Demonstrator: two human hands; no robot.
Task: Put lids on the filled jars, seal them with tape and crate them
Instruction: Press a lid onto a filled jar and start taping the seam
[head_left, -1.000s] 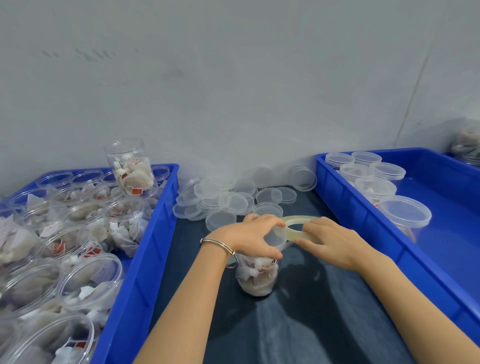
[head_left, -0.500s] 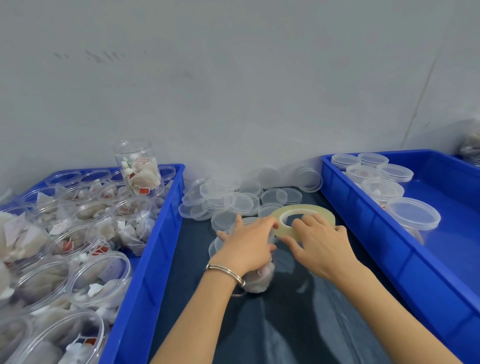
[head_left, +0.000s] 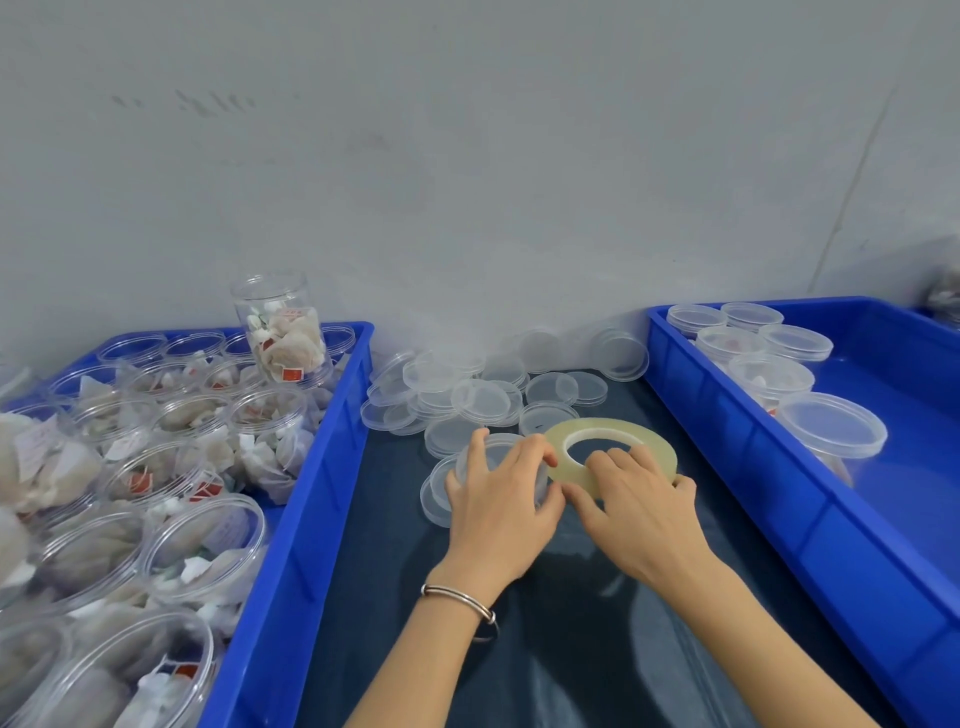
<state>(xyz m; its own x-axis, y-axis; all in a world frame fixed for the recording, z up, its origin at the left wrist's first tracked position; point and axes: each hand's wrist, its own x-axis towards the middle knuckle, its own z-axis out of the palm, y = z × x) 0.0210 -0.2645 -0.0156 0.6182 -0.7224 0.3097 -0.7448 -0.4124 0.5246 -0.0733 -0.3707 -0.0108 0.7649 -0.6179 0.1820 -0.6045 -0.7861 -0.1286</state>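
My left hand grips the lidded jar on the dark surface, right hand pinching the tape roll beside it; thin, slippery plastic, best gripped around the lid rim.

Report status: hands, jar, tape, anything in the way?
Left hand grips lidded jar from above. Right hand holds tape roll against it. Loose lids behind, not blocking.

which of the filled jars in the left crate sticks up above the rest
The jar at the back of the left crate, near its right wall. It stands on top of the other jars, which all sit lower down.
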